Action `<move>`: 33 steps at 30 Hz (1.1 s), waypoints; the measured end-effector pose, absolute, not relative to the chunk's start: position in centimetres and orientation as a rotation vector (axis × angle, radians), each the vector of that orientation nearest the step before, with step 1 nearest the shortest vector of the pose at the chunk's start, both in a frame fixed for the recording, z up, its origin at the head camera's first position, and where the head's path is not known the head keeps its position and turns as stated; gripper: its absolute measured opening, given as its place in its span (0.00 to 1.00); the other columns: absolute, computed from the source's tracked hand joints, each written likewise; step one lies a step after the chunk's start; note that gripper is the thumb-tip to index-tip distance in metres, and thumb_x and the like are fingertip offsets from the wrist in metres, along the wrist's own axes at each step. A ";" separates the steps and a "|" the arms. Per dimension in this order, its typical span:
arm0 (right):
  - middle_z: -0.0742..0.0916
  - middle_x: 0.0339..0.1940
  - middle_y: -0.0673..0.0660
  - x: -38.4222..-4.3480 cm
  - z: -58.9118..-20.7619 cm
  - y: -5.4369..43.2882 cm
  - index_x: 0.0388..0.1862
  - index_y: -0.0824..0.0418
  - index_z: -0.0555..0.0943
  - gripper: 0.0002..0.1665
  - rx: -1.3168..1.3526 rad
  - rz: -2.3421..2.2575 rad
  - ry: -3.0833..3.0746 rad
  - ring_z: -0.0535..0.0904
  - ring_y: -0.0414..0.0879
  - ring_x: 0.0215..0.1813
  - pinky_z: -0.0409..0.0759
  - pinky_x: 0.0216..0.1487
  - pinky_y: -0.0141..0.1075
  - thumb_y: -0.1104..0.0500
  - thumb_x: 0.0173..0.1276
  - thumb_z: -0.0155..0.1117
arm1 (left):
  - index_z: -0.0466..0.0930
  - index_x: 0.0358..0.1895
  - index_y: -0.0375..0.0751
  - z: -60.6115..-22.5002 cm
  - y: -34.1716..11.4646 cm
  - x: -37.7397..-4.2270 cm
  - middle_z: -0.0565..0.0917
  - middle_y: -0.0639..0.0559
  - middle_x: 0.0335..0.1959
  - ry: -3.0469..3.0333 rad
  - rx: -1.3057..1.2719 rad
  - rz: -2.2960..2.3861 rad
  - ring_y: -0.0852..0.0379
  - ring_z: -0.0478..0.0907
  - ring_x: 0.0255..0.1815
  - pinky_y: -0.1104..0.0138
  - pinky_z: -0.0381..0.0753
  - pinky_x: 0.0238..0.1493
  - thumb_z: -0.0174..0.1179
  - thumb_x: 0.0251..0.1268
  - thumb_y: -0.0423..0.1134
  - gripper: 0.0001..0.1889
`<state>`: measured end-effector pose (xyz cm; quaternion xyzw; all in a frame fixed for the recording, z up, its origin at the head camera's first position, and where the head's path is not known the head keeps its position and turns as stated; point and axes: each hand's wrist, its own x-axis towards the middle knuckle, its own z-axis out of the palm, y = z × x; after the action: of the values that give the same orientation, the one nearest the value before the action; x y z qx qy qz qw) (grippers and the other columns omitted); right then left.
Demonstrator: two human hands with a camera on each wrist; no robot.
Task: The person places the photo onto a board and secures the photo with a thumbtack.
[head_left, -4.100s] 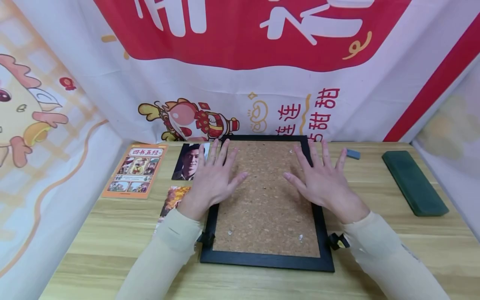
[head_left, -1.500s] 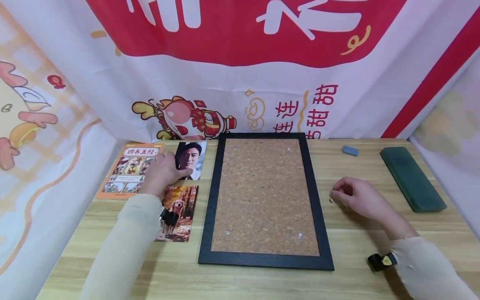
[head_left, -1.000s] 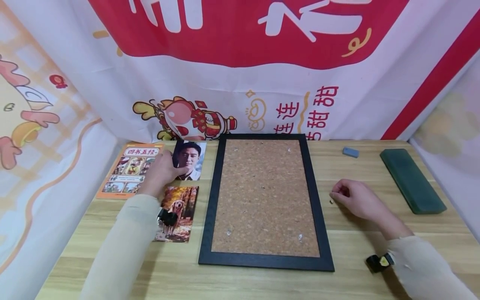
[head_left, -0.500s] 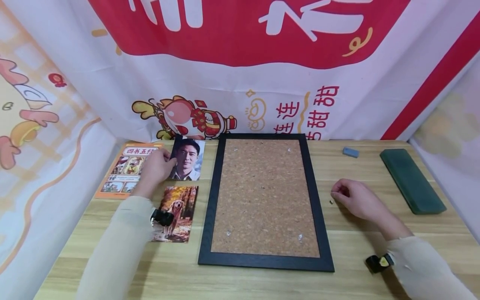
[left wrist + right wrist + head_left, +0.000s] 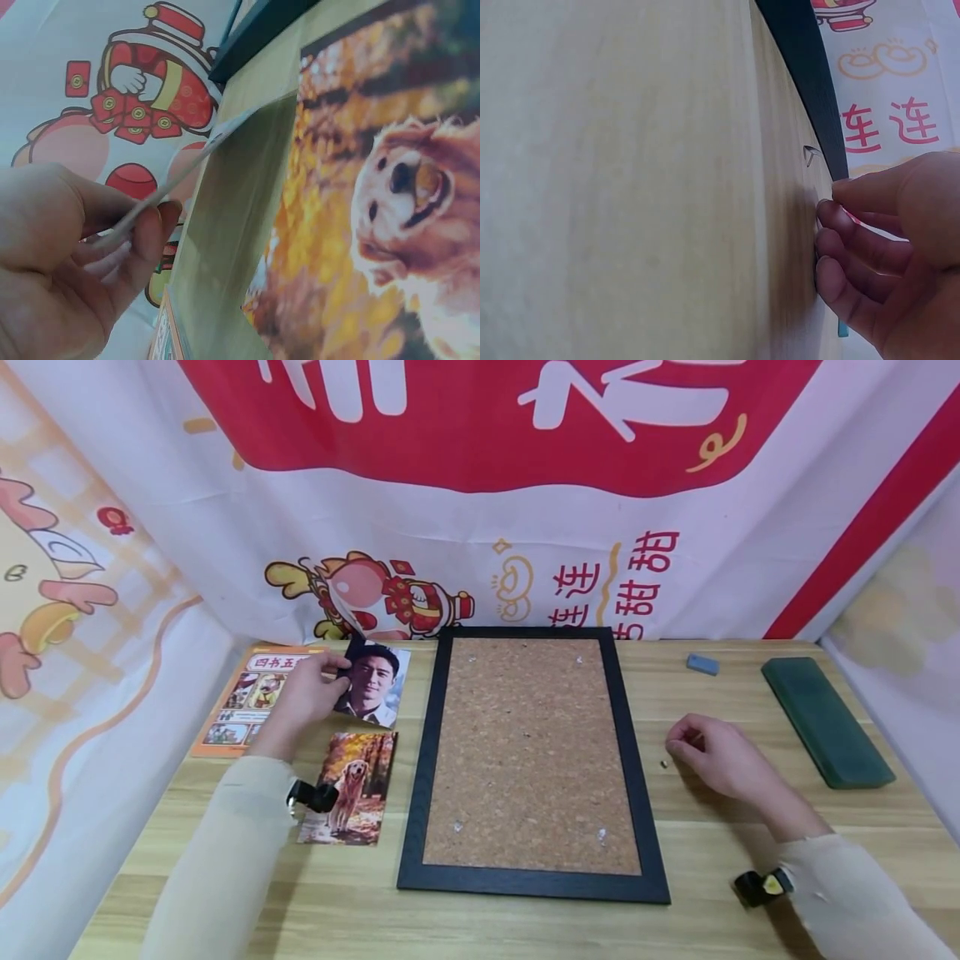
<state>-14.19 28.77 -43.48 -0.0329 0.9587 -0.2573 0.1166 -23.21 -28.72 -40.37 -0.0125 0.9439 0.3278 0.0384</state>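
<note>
My left hand [image 5: 311, 685] pinches the left edge of a portrait photo [image 5: 373, 689] between thumb and fingers. In the left wrist view that photo [image 5: 180, 176] appears nearly edge-on, tilted up off the table. Just below it, a photo of a golden retriever [image 5: 352, 793] lies flat. My right hand [image 5: 716, 756] rests low over the table right of the corkboard, fingers loosely curled, nothing showing between them. A small metal thumbtack [image 5: 663, 764] lies by its fingertips; the right wrist view shows this thumbtack [image 5: 810, 155] with its point visible.
The black-framed corkboard [image 5: 532, 752] lies in the middle, with small shiny spots near its corners. An orange comic-style booklet [image 5: 228, 735] is partly behind my left hand. At the right are a small blue block [image 5: 702, 664] and a dark green case [image 5: 825, 722]. A printed cloth [image 5: 480, 560] hangs behind.
Both hands have left the corkboard, where they were spread earlier. My left hand has since taken the portrait photo's edge and tilted it up, shifting slightly left. My right hand has stayed nearly still lately.
</note>
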 end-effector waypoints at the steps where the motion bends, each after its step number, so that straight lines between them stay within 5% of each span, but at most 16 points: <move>1: 0.88 0.45 0.61 -14.2 -43.4 28.8 0.52 0.63 0.84 0.09 -0.086 -0.758 2.806 0.79 0.53 0.44 0.82 0.49 0.47 0.59 0.81 0.67 | 0.78 0.68 0.31 -40.3 -28.7 -23.2 0.80 0.28 0.67 2.885 -0.043 1.015 0.32 0.83 0.63 0.46 0.84 0.59 0.56 0.81 0.33 0.18; 11: 0.89 0.49 0.62 -14.5 -43.1 28.8 0.56 0.63 0.85 0.11 -0.053 -0.792 2.834 0.80 0.54 0.47 0.82 0.51 0.46 0.59 0.82 0.64 | 0.79 0.73 0.41 -38.9 -27.9 -22.5 0.75 0.33 0.77 2.806 -0.096 1.214 0.37 0.82 0.69 0.58 0.82 0.57 0.54 0.85 0.43 0.22; 19: 0.90 0.48 0.62 -14.7 -42.8 28.4 0.57 0.63 0.85 0.11 -0.101 -0.798 2.873 0.81 0.52 0.45 0.82 0.49 0.46 0.59 0.83 0.63 | 0.79 0.74 0.43 -38.3 -26.5 -22.0 0.72 0.35 0.80 2.740 -0.079 1.314 0.40 0.82 0.70 0.78 0.81 0.43 0.54 0.86 0.41 0.21; 33: 0.89 0.52 0.63 -15.2 -42.2 27.4 0.60 0.62 0.84 0.13 -0.141 -0.833 2.911 0.82 0.55 0.50 0.82 0.51 0.49 0.59 0.85 0.60 | 0.75 0.77 0.47 -39.3 -23.4 -21.9 0.71 0.36 0.81 2.589 -0.060 1.383 0.40 0.83 0.68 0.71 0.86 0.43 0.52 0.87 0.38 0.22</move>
<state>-15.22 27.40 -42.19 -0.0464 0.9589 -0.2743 0.0554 -21.87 -23.39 -39.34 -0.0202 0.8772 0.4685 0.1029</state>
